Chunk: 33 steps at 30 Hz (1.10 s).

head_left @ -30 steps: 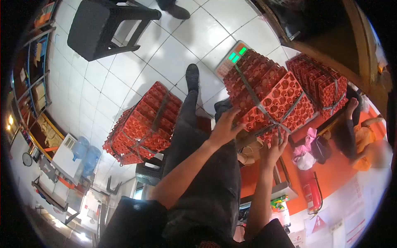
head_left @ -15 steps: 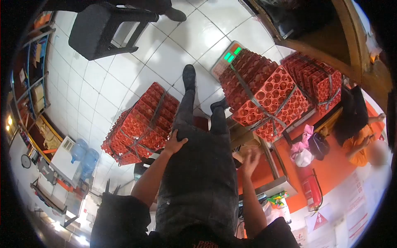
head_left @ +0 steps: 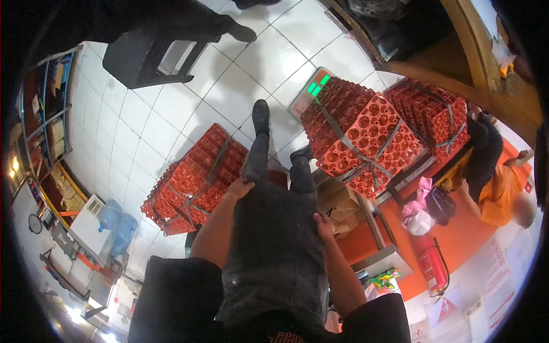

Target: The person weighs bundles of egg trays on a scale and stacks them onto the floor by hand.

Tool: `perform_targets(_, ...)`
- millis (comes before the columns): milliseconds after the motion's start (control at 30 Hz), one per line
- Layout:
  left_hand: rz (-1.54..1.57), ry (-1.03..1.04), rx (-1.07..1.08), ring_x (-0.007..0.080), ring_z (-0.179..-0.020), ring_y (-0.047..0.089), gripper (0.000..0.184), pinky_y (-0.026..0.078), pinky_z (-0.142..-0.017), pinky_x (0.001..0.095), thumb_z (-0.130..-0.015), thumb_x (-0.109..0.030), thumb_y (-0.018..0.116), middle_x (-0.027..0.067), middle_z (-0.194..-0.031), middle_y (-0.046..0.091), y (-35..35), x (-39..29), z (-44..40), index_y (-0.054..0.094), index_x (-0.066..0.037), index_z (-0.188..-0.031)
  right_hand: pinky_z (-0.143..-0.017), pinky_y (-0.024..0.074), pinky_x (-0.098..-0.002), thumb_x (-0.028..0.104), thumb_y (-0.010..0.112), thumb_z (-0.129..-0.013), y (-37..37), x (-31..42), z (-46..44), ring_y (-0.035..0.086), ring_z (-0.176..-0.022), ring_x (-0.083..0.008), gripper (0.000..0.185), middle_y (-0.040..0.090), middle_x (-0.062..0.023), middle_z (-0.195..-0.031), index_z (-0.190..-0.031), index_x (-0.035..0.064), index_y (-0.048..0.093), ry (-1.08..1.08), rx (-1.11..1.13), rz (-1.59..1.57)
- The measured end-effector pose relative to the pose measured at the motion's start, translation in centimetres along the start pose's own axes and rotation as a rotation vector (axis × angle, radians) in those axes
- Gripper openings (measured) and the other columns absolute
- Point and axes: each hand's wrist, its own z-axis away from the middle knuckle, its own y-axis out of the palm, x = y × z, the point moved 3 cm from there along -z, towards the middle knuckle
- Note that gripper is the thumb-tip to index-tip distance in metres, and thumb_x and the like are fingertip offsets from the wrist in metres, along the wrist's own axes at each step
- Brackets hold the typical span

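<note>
My left hand [head_left: 238,189] is closed on the left edge of the dark apron [head_left: 271,246] hanging over my legs. My right hand [head_left: 325,227] pinches the apron's right edge. Left of my legs stands a tied stack of red egg trays [head_left: 194,180]. To the right, a larger strapped stack of red egg trays [head_left: 366,137] rests by a scale [head_left: 309,94] with a lit green display. Behind it is another bound stack of red trays [head_left: 434,117]. The egg trays touch neither hand.
A black stool [head_left: 143,60] stands ahead, beside a person in dark clothes. At right are a person in orange [head_left: 500,194], pink and dark bags [head_left: 420,208] and a fire extinguisher [head_left: 433,266]. Blue water jugs [head_left: 117,226] stand left; a cardboard box [head_left: 340,206] is near my right hand.
My right hand has come down from the air onto the apron's edge. My left hand has closed on the cloth. The person in dark clothes shows more, and the orange-clad person has shifted.
</note>
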Motion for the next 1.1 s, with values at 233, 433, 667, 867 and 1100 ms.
perform_targets(233, -0.180, 0.344, -0.136, 0.0368, -0.124, 0.051, 0.063, 0.039, -0.104, 0.0432, -0.089, -0.046, 0.057, 0.0223, -0.131, 0.055, -5.1, -4.6, -8.3, 0.053, 0.000, -0.131, -0.091, 0.0458, -0.0319, 0.042, 0.062, -0.092, 0.9, 2.1, -0.3, 0.062, -0.100, -0.0201, 0.056, 0.064, -0.0123, -0.115, -0.130, 0.0004, 0.055, -0.022, -0.034, 0.068)
perform_targets(433, 0.257, 0.499, -0.279, 0.0295, -0.109, 0.062, 0.054, 0.047, -0.095, 0.0384, -0.088, -0.041, 0.064, 0.0200, -0.120, 0.063, -11.8, -17.6, -3.4, 0.059, 0.000, -0.122, -0.072, 0.0505, -0.0270, 0.030, 0.060, -0.096, -0.3, 9.3, 0.8, 0.062, -0.075, -0.0128, 0.035, 0.068, -0.0060, -0.099, -0.114, 0.0007, 0.063, -0.334, -0.139, -0.057)
perform_targets(667, 0.126, 0.407, -0.291, 0.0329, -0.115, 0.058, 0.052, 0.044, -0.098, 0.0385, -0.089, -0.040, 0.058, 0.0183, -0.123, 0.062, -13.4, -19.3, -3.4, 0.059, 0.000, -0.123, -0.050, 0.0412, -0.0220, 0.027, 0.055, -0.099, -4.9, 20.9, 4.5, 0.053, -0.060, -0.0057, 0.026, 0.063, -0.0014, -0.082, -0.103, 0.0040, 0.065, -0.656, -0.437, -0.192)
perform_targets(867, -0.020, 0.481, -0.268, 0.0355, -0.115, 0.058, 0.052, 0.044, -0.098, 0.0395, -0.088, -0.040, 0.056, 0.0214, -0.119, 0.063, -8.1, -10.7, -5.6, 0.060, 0.001, -0.120, -0.062, 0.0467, -0.0284, 0.028, 0.056, -0.098, -4.1, 15.4, 1.4, 0.056, -0.069, -0.0126, 0.029, 0.065, -0.0027, -0.089, -0.111, 0.0024, 0.063, -0.496, 0.120, -0.070)
perform_targets(1100, 0.233, 0.201, -0.138, 0.0383, -0.115, 0.056, 0.049, 0.041, -0.097, 0.0440, -0.087, -0.041, 0.055, 0.0235, -0.117, 0.062, -1.6, 0.3, -4.3, 0.065, 0.001, -0.110, -0.068, 0.0514, -0.0356, 0.031, 0.060, -0.094, -1.0, 6.1, 2.2, 0.066, -0.074, -0.0237, 0.030, 0.070, -0.0096, -0.086, -0.106, 0.0044, 0.067, -0.035, 0.116, 0.270)
